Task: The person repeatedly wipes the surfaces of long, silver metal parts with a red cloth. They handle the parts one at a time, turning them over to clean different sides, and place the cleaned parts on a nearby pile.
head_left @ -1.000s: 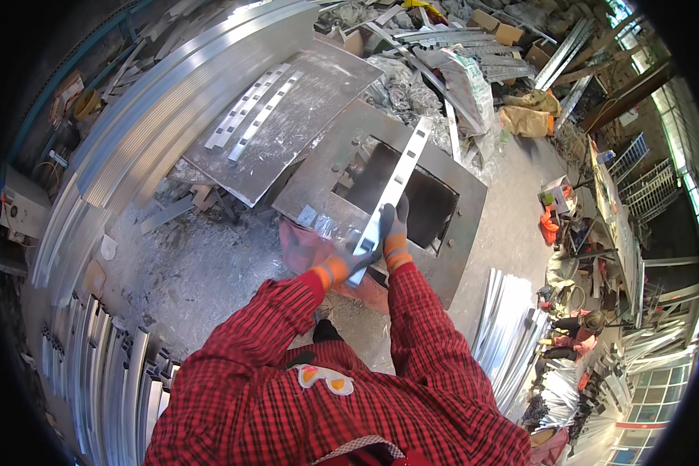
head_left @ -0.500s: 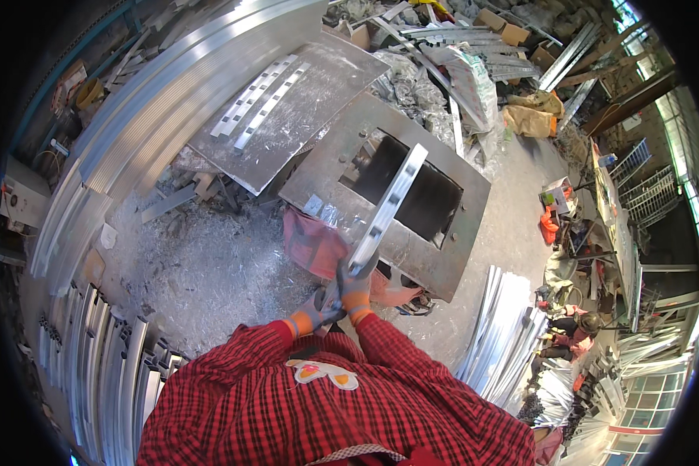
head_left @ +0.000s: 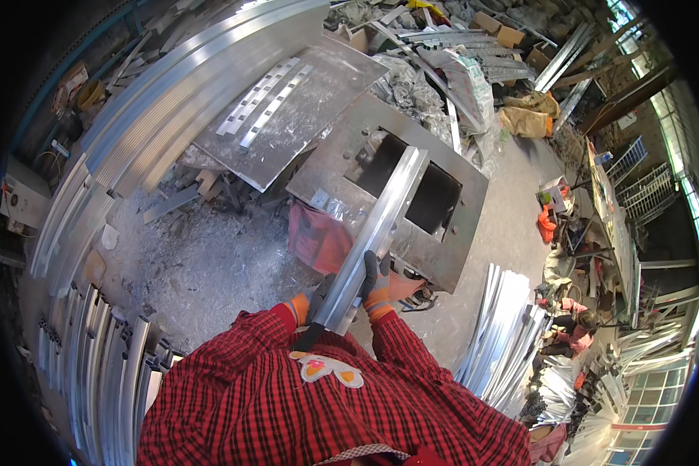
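Observation:
A long silver aluminium profile slants up and away from my waist, over the dark rectangular opening of a grey metal-topped table. My right hand, in a grey glove with an orange cuff, grips its right side. My left hand, gloved alike, is closed on its left side near the lower end, the fingers partly hidden by it. Two silver strips with square dark notches lie side by side on a second metal plate at the far left.
Long aluminium profiles curve along the left. Upright profiles stand lower left, and a bright bundle leans at right. Metal shavings litter the floor. A red sack hangs by the table. Another person sits far right.
The profile has turned in my hands, showing a broad plain face instead of the notched one, and its lower end has come nearer my body. My hands have moved apart along its sides.

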The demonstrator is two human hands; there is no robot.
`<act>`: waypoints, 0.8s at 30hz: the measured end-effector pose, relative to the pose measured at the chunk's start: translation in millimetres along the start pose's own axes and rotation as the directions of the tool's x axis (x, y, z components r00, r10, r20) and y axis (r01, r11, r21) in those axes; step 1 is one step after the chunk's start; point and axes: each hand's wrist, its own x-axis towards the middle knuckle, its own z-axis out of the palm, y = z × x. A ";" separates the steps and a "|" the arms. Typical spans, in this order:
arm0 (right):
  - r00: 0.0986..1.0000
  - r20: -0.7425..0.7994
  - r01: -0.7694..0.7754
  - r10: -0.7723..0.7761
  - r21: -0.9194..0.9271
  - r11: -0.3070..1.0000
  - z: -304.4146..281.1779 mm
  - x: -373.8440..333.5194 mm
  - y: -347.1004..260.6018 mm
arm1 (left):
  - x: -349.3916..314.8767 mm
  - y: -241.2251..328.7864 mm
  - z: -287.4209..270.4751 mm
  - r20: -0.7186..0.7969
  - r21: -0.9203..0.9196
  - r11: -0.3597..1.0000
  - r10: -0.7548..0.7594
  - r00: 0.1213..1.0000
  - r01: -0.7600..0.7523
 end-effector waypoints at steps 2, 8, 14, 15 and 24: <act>0.996 -0.014 -0.083 0.083 -0.023 0.996 -4.7 3.4 -2.8 | 11.2 1.4 5.8 -0.077 -0.067 0.998 -0.005 0.997 0.000; 0.995 -0.017 0.090 -0.101 -0.328 0.940 -14.8 10.7 10.6 | 37.2 28.9 12.7 -0.179 0.254 0.966 -0.001 0.984 0.047; 0.989 -0.109 0.061 -0.099 -0.310 0.949 -18.8 42.1 36.0 | 43.9 79.3 25.1 -0.097 -0.006 1.000 0.017 0.995 -0.018; 0.983 -0.103 0.105 -0.151 -0.359 0.927 -21.3 50.3 41.0 | 51.8 82.7 26.7 -0.097 -0.024 1.000 0.012 0.995 -0.014; 0.814 0.224 0.425 -0.536 -0.859 0.286 -2.4 185.7 -65.7 | 172.1 115.4 -10.9 -0.211 0.120 0.993 0.038 0.977 -0.013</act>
